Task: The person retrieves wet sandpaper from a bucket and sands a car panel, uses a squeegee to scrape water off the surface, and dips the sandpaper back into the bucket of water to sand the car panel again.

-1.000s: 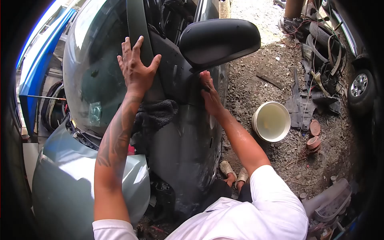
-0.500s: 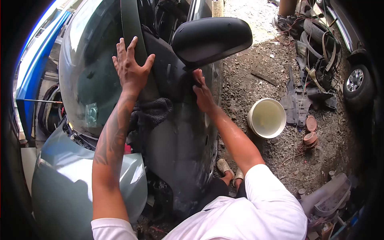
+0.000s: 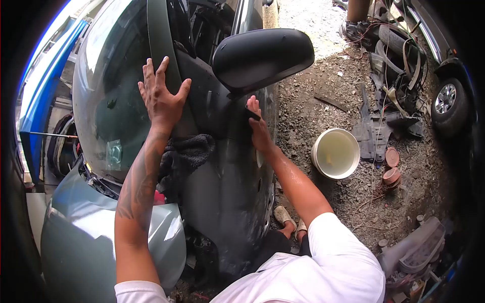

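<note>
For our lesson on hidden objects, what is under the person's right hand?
A small dark piece shows at the right hand, with the dark car panel beneath. The hand covers whatever else lies there.

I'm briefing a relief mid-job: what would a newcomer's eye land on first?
Probably the black side mirror, jutting out at top centre. Just below it, the right hand holds a small dark object, while the left hand is spread over the windshield's edge. Then the white bucket on the gravel, right of centre.
</note>
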### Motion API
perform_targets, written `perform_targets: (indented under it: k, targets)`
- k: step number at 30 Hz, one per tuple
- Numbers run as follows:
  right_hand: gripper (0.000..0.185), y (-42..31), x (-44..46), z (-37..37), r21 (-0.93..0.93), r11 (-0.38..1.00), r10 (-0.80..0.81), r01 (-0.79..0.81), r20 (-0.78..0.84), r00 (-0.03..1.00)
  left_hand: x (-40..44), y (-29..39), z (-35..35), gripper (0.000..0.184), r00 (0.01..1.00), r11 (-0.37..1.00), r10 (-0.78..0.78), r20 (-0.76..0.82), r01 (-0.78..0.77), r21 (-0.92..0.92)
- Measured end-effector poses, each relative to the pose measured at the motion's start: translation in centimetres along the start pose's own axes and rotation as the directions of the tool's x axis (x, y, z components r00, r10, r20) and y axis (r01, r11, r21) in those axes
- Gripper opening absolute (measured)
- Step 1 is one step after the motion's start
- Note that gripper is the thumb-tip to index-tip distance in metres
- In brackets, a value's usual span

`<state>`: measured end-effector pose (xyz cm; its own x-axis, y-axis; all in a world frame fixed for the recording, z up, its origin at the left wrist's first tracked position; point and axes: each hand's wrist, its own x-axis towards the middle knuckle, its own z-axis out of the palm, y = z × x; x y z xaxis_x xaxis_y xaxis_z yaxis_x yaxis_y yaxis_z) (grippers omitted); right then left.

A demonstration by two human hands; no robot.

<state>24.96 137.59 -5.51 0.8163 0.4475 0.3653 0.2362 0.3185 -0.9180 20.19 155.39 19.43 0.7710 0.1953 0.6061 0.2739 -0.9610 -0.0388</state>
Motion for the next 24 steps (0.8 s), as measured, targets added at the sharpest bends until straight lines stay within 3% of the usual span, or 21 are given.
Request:
perform_targets:
  k: [3, 5, 7, 8, 11, 13, 17, 19, 21, 24]
  targets:
    - [0.058, 1.4, 3.7, -1.1, -0.088, 0.996, -0.036, 0.030, -0.063, 0.997, 0.0, 0.0, 0.1, 0.073, 1.000, 1.000, 0.000, -0.004, 0.001, 0.001]
    - [0.058, 0.5, 1.4, -0.3, -0.108, 0.994, -0.036, 0.028, -0.073, 0.997, -0.1, 0.0, 0.1, 0.072, 1.000, 1.000, 0.006, -0.010, -0.006, 0.002]
    - [0.058, -2.6, -4.8, 1.6, 0.074, 0.996, 0.060, -0.059, -0.023, 0.998, 0.0, -0.2, 0.3, 0.071, 1.000, 1.000, 0.011, -0.023, -0.011, 0.001]
    - [0.058, -2.4, -4.2, 1.3, 0.070, 0.996, 0.053, -0.051, -0.028, 0.998, 0.0, -0.4, 0.4, 0.071, 1.000, 1.000, 0.016, -0.023, -0.016, 0.001]
    - [0.058, 0.7, -1.5, 0.5, -0.058, 0.998, -0.002, 0.001, -0.030, 1.000, 0.1, -0.4, 0.2, 0.072, 1.000, 1.000, 0.021, -0.016, -0.021, 0.008]
    - [0.058, 4.3, 3.6, -1.4, -0.117, 0.993, -0.023, 0.007, -0.136, 0.990, -0.1, -0.1, 0.1, 0.071, 1.000, 1.000, 0.008, -0.018, -0.008, 0.000]
    - [0.062, 2.4, -2.5, 0.9, -0.103, 0.994, -0.043, 0.032, -0.105, 0.994, -0.1, -0.3, 0.2, 0.073, 1.000, 1.000, 0.012, -0.002, -0.012, 0.002]
    - [0.065, -1.0, -5.6, 1.3, -0.039, 0.995, 0.092, -0.093, -0.043, 0.995, 0.3, -0.4, 0.3, 0.073, 1.000, 1.000, 0.010, -0.016, -0.010, 0.009]
    - [0.066, 1.9, -1.7, -0.1, -0.046, 0.998, 0.035, -0.037, -0.054, 0.998, 0.0, -0.3, 0.1, 0.073, 1.000, 1.000, 0.024, -0.010, -0.024, -0.004]
    - [0.064, 4.0, 3.6, -1.5, -0.102, 0.986, 0.117, -0.134, -0.156, 0.981, 0.0, -0.4, 0.1, 0.073, 1.000, 1.000, 0.011, -0.004, -0.011, -0.011]
